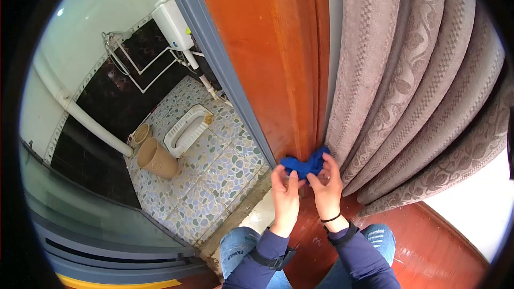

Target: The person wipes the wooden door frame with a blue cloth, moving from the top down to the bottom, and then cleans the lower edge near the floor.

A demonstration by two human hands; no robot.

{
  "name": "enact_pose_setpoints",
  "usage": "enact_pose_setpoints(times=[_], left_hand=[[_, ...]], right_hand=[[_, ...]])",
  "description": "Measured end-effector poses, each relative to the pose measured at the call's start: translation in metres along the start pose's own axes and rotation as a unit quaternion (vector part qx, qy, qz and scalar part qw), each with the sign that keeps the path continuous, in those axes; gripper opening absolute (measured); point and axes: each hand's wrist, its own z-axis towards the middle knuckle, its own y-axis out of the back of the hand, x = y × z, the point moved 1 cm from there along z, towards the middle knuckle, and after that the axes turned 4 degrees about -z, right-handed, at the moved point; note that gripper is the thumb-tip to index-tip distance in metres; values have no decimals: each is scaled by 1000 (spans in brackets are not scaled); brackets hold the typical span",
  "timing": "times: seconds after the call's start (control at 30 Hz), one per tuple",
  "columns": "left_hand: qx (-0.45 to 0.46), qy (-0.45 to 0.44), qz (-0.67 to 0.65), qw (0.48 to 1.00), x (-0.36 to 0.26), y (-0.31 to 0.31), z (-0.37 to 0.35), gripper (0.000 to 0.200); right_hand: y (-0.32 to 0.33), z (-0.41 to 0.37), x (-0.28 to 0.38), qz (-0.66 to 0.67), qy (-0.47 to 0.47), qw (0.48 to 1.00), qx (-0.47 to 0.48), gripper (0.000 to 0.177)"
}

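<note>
A crumpled blue cloth (pixel 304 166) is spread between my two hands, pressed to the lower end of an orange-brown wooden door frame (pixel 289 75). My left hand (pixel 285 195) grips the cloth's left part, thumb and fingers bent round it. On the other side my right hand (pixel 327 190), with a dark band at the wrist, has its fingers on the cloth's right part. The frame's bottom edge is partly hidden behind the cloth. Close to my right fingers hang the folds of a grey-brown patterned curtain (pixel 385 75).
Left of the frame, a grey metal door jamb (pixel 225 64) borders a tiled washroom with a squat toilet (pixel 188 129), a beige bin (pixel 156 159), a smaller bucket (pixel 142 134) and a white cistern (pixel 172 23). A reddish wooden floor (pixel 423 246) lies under me.
</note>
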Motion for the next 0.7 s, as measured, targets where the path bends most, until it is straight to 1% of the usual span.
enact_pose_setpoints(times=[0.03,0.13,0.17,0.27,0.3,0.37,0.43,0.47,0.5,0.53,0.57,0.6,0.67,0.7], left_hand=[[-5,-25,1,1000,-11,-4,1,26],[17,-83,6,996,-29,-11,5,34],[14,-74,37,996,-27,-10,6,26],[27,-64,78,995,0,1,16,17],[27,-52,78,995,10,4,16,16],[26,-28,81,996,38,10,14,14],[23,-21,108,994,89,31,19,14],[23,-17,123,992,107,40,19,14],[25,46,108,993,114,45,18,14],[27,48,124,991,128,52,18,14],[30,49,139,989,143,59,21,14],[32,50,155,986,156,64,23,14],[39,87,169,981,165,70,24,14],[43,107,177,977,168,73,24,14]], right_hand=[[-1,1,13,22,22,999,-5,44],[-4,3,34,-81,152,985,-26,46],[-4,2,35,-106,168,980,-25,45],[-4,4,2,-201,232,950,-50,43],[-5,1,-9,-184,195,962,-57,40],[-3,-5,-48,-210,155,964,-47,36],[-2,-11,-88,-239,115,963,-39,30],[-1,-12,-105,-255,77,964,-21,28],[0,-13,-121,-270,38,962,-3,26],[1,-12,-130,-283,0,959,14,24],[1,-12,-139,-288,-16,957,21,20],[1,-12,-149,-296,-7,955,13,17],[0,-13,-173,-311,7,950,-1,11],[0,-14,-179,-306,-3,952,-1,12]])
